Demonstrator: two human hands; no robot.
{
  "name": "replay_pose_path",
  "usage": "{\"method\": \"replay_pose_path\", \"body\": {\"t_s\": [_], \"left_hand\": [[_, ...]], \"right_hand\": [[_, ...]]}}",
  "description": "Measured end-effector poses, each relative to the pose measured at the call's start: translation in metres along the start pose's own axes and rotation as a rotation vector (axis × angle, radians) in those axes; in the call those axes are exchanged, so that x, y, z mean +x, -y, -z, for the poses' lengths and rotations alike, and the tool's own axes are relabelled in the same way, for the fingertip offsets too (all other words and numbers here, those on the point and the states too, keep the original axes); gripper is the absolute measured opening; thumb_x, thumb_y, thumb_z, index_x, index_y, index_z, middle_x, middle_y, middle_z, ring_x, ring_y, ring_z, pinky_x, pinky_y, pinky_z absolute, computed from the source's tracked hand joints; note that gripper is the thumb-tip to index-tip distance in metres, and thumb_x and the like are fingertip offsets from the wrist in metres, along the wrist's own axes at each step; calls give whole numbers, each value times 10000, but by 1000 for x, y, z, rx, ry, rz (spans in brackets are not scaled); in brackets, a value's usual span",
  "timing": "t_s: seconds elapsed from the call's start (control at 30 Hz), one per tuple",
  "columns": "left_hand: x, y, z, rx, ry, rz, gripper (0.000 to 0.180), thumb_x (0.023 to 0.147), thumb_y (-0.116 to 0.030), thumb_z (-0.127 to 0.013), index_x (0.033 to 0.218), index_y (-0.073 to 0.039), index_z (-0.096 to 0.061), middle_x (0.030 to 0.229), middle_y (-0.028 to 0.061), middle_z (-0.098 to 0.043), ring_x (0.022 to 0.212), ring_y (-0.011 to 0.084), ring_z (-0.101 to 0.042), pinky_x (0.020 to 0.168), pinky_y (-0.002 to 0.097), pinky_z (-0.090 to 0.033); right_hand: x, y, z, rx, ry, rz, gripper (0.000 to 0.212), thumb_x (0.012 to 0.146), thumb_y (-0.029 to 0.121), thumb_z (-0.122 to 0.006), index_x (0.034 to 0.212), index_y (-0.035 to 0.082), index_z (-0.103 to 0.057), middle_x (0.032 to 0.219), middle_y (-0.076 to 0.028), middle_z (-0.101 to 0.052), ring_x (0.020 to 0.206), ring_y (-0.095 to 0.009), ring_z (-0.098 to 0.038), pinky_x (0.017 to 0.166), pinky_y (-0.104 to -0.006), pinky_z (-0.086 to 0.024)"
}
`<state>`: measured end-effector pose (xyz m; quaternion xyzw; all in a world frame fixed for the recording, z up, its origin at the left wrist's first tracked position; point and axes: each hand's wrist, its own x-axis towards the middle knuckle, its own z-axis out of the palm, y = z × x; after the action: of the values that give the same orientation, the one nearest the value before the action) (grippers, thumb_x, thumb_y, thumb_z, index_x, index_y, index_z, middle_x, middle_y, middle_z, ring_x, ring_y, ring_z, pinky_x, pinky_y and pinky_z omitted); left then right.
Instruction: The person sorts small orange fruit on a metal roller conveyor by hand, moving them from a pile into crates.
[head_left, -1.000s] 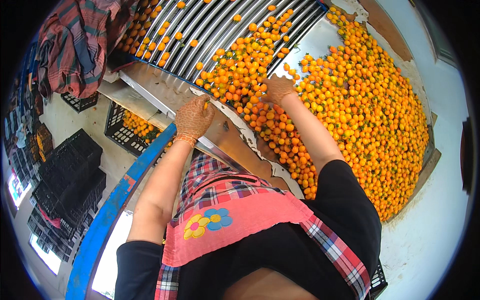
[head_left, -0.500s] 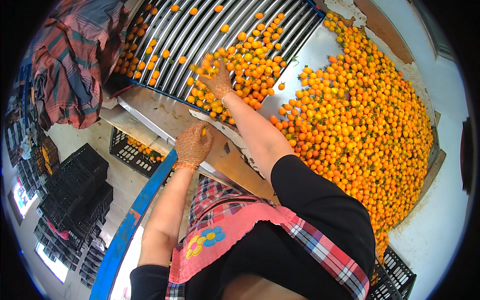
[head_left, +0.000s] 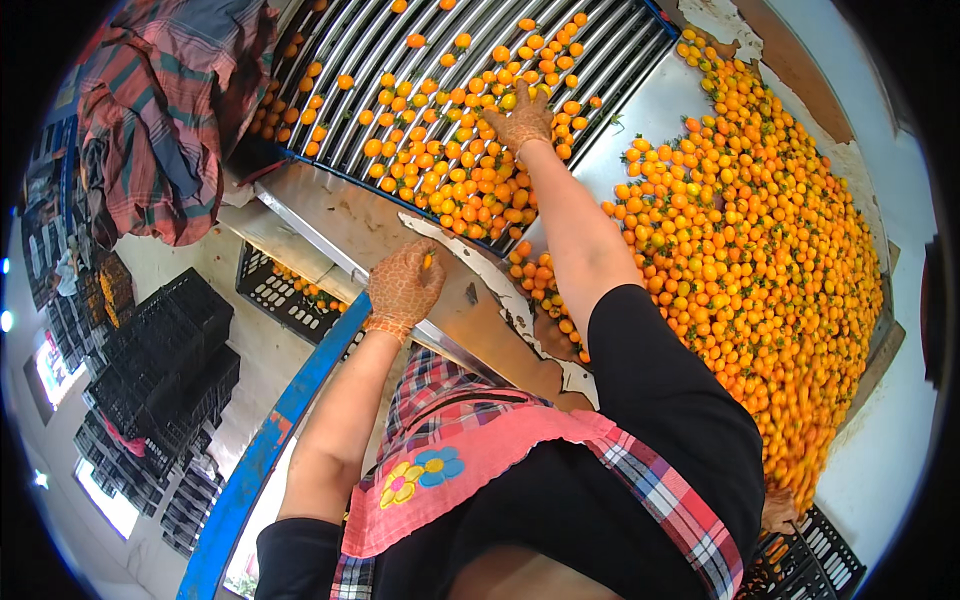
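Yellow-orange cherry tomatoes (head_left: 485, 185) lie scattered and heaped over the metal rollers (head_left: 375, 45) of a conveyor. My right hand (head_left: 524, 124), in a tan patterned glove, reaches in among them at the far side with fingers apart. A yellowish tomato (head_left: 507, 102) touches or lies just beside its fingers. My left hand (head_left: 405, 290), gloved alike, is closed above the metal ledge (head_left: 330, 215) on the near side of the rollers. One small orange cherry tomato (head_left: 428, 261) shows between its thumb and fingers.
A big pile of cherry tomatoes (head_left: 760, 260) covers the metal chute (head_left: 640, 125) on the right. Black crates (head_left: 160, 340) are stacked at left; another crate (head_left: 285, 300) with tomatoes sits under the ledge. A blue rail (head_left: 270, 450) and a plaid cloth (head_left: 150, 120) are at left.
My right hand has moved right and farther away across the rollers, and tomatoes there have spread out. The left hand still holds its tomato. The view has shifted slightly.
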<state>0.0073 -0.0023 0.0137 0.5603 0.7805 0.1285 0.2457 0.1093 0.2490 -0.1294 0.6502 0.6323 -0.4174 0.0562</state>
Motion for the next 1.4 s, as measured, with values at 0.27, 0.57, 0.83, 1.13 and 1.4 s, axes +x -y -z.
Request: {"method": "replay_pose_path", "body": {"t_s": [0.27,0.57,0.83,1.13,1.4], "left_hand": [[0,1,0,39,35,12,230,765,-189,-633,983,-122,-611,897,120,-645,773,331,-622,689,434,-501],[-4,8,-5,69,5,-1,249,787,-205,-623,1018,-112,-618,938,126,-651,804,336,-626,723,431,-501],[-9,10,-2,-96,-118,-184,224,817,-169,-607,1025,-87,-615,929,137,-641,817,336,-621,711,405,-498],[-161,157,38,-32,-86,230,288,854,-163,-595,1118,-51,-566,992,135,-620,845,321,-610,731,381,-490],[-132,262,63,288,84,218,401,795,-298,-607,1070,-7,-584,1054,163,-621,961,373,-578,844,439,-458]], "right_hand": [[-44,31,-42,-14,110,202,769,826,417,-622,1464,288,-212,1507,-179,-127,1337,-443,-244,978,-553,-421],[-120,-61,-26,-198,-25,319,585,846,372,-593,1374,201,-408,1468,-150,-291,1355,-424,-218,1080,-562,-230],[-211,-162,50,-734,171,-66,678,826,567,-522,1424,323,-318,1557,-15,-116,1424,-344,-70,1056,-678,-104],[-276,-211,65,-672,-106,-296,716,821,575,-523,1444,331,-268,1550,-32,-140,1412,-354,-109,1051,-683,-111],[-325,-218,62,-526,-190,-401,712,853,535,-511,1464,332,-207,1553,-34,-118,1417,-363,-68,1069,-659,-99]]}}
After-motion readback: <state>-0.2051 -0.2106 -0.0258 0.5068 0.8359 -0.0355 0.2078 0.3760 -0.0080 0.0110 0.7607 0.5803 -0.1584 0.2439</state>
